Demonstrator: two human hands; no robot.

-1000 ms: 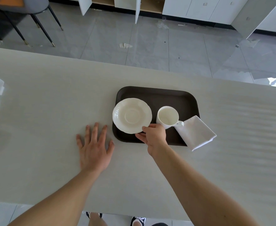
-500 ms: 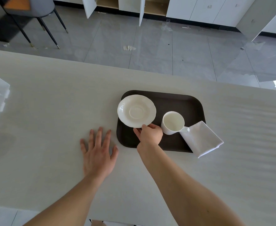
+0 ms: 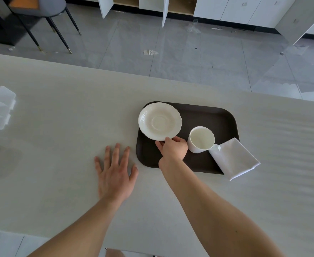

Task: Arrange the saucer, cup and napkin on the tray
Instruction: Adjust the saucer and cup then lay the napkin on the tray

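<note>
While right hand (image 3: 172,150) pinches saucer (image 3: 159,121), tray (image 3: 224,117) corner lies bare.

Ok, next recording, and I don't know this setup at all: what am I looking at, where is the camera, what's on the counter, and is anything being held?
There is no machine here: a person works with two bare hands. The one camera sits on the person's head, looking forward and down, so both forearms reach in from the bottom. On the pale counter lies a dark tray. On it stands an empty white cup, and a folded white napkin lies across the tray's near right corner, partly on the counter. The right hand pinches the near rim of the white saucer, over the tray's left side. The left hand rests flat and open on the counter, holding nothing.
</note>
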